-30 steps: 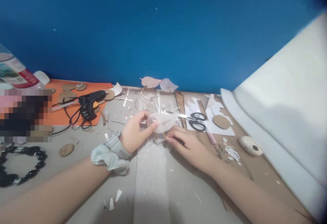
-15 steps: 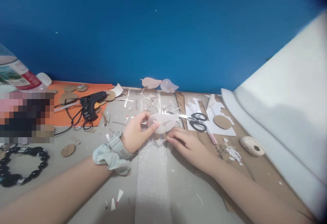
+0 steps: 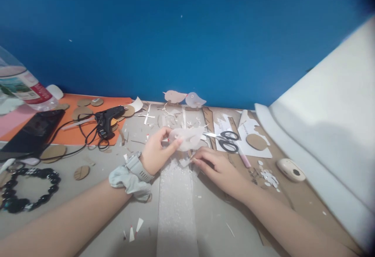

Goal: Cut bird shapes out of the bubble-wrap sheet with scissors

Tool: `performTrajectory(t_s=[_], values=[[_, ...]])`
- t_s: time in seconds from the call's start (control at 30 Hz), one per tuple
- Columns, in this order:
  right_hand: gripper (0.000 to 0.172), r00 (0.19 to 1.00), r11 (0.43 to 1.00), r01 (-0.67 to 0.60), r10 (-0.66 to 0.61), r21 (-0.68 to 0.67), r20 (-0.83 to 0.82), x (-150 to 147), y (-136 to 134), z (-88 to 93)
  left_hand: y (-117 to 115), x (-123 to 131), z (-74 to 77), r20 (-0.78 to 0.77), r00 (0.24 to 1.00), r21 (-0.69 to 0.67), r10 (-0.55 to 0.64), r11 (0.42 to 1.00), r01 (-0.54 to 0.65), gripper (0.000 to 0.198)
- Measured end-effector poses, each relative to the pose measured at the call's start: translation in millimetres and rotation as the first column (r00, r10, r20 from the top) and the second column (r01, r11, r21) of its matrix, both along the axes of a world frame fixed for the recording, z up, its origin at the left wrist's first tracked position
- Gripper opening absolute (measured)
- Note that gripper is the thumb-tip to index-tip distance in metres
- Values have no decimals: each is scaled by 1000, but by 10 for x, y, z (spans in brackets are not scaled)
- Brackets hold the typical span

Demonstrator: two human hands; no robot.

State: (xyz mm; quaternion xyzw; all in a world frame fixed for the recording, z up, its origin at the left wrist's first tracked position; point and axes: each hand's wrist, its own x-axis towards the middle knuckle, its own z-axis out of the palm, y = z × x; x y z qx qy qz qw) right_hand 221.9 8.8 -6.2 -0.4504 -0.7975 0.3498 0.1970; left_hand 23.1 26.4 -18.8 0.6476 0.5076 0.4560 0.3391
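My left hand [image 3: 156, 151] pinches a pale pink bird-shaped paper cutout [image 3: 187, 138] upright over a strip of white glitter foam [image 3: 175, 202] that runs toward me on the table. A grey watch and a light scrunchie [image 3: 129, 179] sit on that wrist. My right hand [image 3: 215, 166] lies low beside the cutout, its fingertips pressed together at the cutout's lower edge, where small legs seem to be. What those fingers grip is too small to make out.
Black-handled scissors [image 3: 224, 139] lie just right of the cutout, with a cardboard oval [image 3: 256, 141] and a white hole punch [image 3: 291, 169] beyond. Two finished paper birds [image 3: 184, 98] stand at the blue wall. A black glue gun [image 3: 107, 119], phone [image 3: 32, 134], bottle [image 3: 20, 83] and bead bracelet [image 3: 27, 190] sit left.
Both hands stay where they were on the cutout. The view has shifted slightly, bringing the phone and bottle on the left more into sight.
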Motion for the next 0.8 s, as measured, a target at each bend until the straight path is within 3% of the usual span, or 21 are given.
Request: performTrajectory(t_s=[0.1, 0.2, 0.3, 0.43, 0.53, 0.6, 0.67, 0.7, 0.8], values=[[29, 973, 973, 229, -229, -8, -5, 57, 7, -24, 39, -30, 1, 57, 991, -47, 117, 992, -115, 20], [34, 877, 877, 479, -480, 49, 32, 107, -1, -46, 60, -47, 0, 56, 981, -75, 186, 981, -181, 21], [23, 913, 911, 407, -408, 71, -10, 79, -37, -32, 18, -27, -3, -8, 993, 21, 121, 992, -121, 19], [24, 977, 980, 199, -201, -27, -77, 13, -72, -2, -94, 24, -3, -128, 982, 93, -141, 984, 153, 15], [27, 958, 966, 235, -249, -109, -142, 26, -61, -18, -121, 14, 3, -161, 962, 130, -221, 961, 242, 13], [29, 916, 929, 334, -359, -157, -178, 50, -48, -42, -88, -23, -3, -179, 981, 180, -71, 978, 103, 15], [33, 850, 868, 456, -491, -196, -194, 64, -37, -65, -29, -64, -27, -258, 948, 214, 184, 968, -129, 19], [34, 817, 838, 506, -542, -207, -197, 64, -33, -72, 0, -79, -46, -350, 907, 207, 232, 964, -166, 21], [35, 754, 788, 580, -615, -204, -231, 42, -29, -65, 49, -90, -113, -539, 817, 145, 204, 978, -149, 32]])
